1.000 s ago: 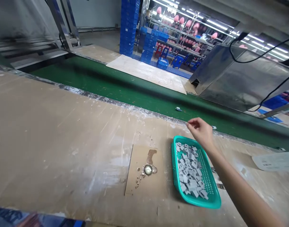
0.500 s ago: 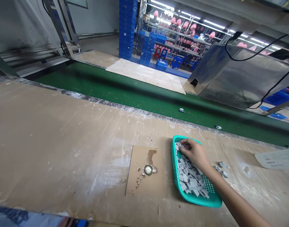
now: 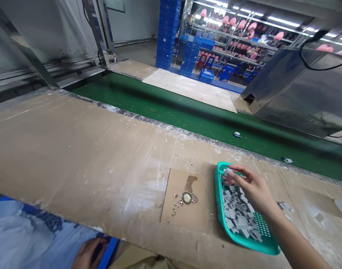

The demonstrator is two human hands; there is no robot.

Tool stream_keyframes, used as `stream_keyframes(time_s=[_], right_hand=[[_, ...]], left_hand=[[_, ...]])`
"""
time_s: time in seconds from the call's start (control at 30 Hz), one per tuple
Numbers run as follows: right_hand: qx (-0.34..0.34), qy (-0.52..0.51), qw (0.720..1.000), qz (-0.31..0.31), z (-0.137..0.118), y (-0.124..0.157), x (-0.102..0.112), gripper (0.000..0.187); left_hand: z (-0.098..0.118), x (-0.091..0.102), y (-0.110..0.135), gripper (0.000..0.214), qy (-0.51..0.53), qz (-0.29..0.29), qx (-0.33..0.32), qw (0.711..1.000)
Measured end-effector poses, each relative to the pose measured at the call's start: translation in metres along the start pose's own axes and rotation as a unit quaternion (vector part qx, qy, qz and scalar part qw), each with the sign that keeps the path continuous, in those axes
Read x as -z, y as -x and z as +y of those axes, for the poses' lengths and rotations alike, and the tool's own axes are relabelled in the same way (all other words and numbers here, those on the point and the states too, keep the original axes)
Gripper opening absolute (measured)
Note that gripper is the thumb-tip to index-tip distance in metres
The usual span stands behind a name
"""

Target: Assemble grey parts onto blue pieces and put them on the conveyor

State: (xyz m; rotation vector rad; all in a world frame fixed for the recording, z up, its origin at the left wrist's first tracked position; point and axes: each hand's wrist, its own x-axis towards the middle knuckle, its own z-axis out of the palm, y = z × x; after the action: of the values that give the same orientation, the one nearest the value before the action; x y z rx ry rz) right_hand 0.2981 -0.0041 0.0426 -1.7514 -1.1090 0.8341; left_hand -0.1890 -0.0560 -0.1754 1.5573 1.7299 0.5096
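No readable text, label, brand or number shows on anything here.

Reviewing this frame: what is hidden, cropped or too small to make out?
1. The left hand, head view: at the bottom edge, fingers tucked against a blue thing; grip unclear.
2. The grey piece pinched by the right hand: too small to tell its shape.
3. The basket: the right hand and forearm cover its right rim.
4. A small bit on the green belt: too small to identify.
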Motion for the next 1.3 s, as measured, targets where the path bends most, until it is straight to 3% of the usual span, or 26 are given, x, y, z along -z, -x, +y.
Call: stream_keyframes(time_s=[0.07, 0.17, 0.27, 0.37, 0.6, 0.77, 0.9, 1.0, 1.07, 1.17, 1.3], right_hand=[[0.005, -0.022, 0.998, -0.066, -0.010, 0.015, -0.013, 0.030], [0.092, 0.047, 0.987, -0.123, -0.020, 0.034, -0.040, 0.023], [0.189, 0.155, 0.958, -0.152, -0.019, 0.044, -0.064, 0.015], [0.234, 0.212, 0.931, -0.182, -0.013, 0.046, -0.075, 0.013], [0.251, 0.244, 0.914, -0.208, -0.004, 0.044, -0.078, 0.017], [0.258, 0.255, 0.909, -0.207, -0.002, 0.044, -0.079, 0.018], [0.249, 0.243, 0.917, -0.198, -0.004, 0.043, -0.077, 0.016], [0.214, 0.206, 0.939, -0.171, -0.007, 0.042, -0.072, 0.014], [0.169, 0.162, 0.959, -0.160, -0.009, 0.042, -0.069, 0.015], [0.093, 0.083, 0.978, -0.168, -0.011, 0.040, -0.068, 0.020], [0.048, 0.012, 0.986, -0.159, -0.019, 0.041, -0.072, 0.027]], left_hand=[[0.016, 0.002, 0.000, 0.030, -0.008, -0.015, 0.006, 1.000], [0.028, 0.005, -0.002, 0.029, -0.013, -0.049, 0.033, 0.998], [0.027, 0.006, -0.006, 0.021, -0.008, -0.076, 0.063, 0.995], [0.024, 0.004, -0.008, 0.021, 0.005, -0.101, 0.090, 0.991], [0.033, -0.007, -0.013, 0.020, -0.023, -0.041, 0.140, 0.989], [0.037, -0.009, -0.017, 0.019, 0.006, -0.041, 0.158, 0.987], [0.039, 0.000, -0.011, 0.024, 0.036, -0.014, 0.165, 0.986], [0.045, 0.019, 0.000, 0.034, 0.091, -0.013, 0.169, 0.981], [0.058, 0.035, 0.011, 0.040, 0.153, -0.018, 0.183, 0.971], [0.098, 0.054, 0.029, 0.052, 0.308, -0.014, 0.195, 0.931], [0.170, 0.052, 0.041, 0.051, 0.465, -0.036, 0.156, 0.871]])
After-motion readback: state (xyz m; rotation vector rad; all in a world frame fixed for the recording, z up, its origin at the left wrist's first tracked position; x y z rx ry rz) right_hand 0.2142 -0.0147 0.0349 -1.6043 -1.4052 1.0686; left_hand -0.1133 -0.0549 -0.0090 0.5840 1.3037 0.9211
